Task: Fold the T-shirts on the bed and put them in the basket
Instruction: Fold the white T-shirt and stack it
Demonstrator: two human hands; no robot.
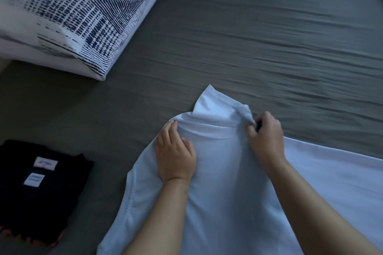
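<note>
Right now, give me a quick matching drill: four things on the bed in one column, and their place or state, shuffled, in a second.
Things:
1. white T-shirt
2. black T-shirt
3. patterned pillow
4. right hand

Place or state:
A. folded, lying at the left edge
B. pinching bunched white cloth
C. spread out under both hands
D. far left, at the top

Pairs: 1-C, 2-A, 3-D, 4-B

Bedroom in a home. Wrinkled grey bed sheet (259, 33) across nearly the whole view. Navy-and-white patterned pillow (83, 16) at far left corner of bed. Folded black garment (39, 188) with two labels at left edge. White T-shirt (228, 192) spread at near edge.
</note>
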